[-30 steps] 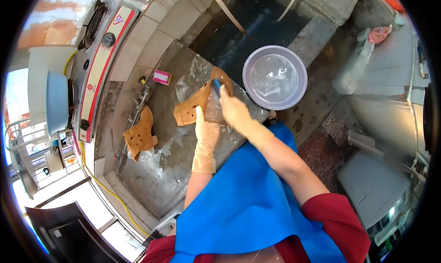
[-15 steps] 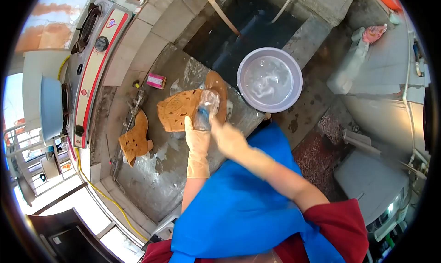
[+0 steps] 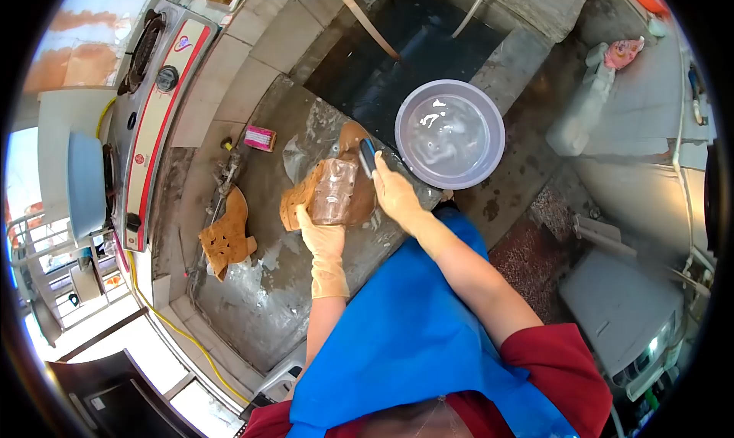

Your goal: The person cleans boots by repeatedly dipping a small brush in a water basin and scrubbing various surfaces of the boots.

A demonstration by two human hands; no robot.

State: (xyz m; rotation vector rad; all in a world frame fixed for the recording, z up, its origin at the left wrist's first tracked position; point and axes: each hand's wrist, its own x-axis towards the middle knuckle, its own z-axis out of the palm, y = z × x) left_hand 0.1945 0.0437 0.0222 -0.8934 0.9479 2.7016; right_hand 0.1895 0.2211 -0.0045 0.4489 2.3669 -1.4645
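Note:
A tan suede boot (image 3: 300,199) with cut-out patterns lies on the wet concrete slab. A clear, glossy plastic-looking piece (image 3: 334,189) sits across it beside the darker foot part; how it is attached I cannot tell. My left hand (image 3: 323,239), in a cream rubber glove, grips the boot from the near side, with the thumb on the suede. My right hand (image 3: 396,196), gloved alike, is closed round a brush (image 3: 368,158) with a blue and dark body, held at the foot part. A matching boot (image 3: 228,235) lies to the left.
A lilac basin (image 3: 495,132) of sudsy water stands right of the boot, beside a dark water-filled trough (image 3: 405,40). A pink-and-white scrubbing brush (image 3: 260,138) lies on the slab near a pipe fitting (image 3: 226,170). A gas stove (image 3: 164,124) lines the left side.
My right hand and the brush have moved up and right from the clear piece to the boot's foot end. The boot has turned in my left hand, showing more of the clear piece.

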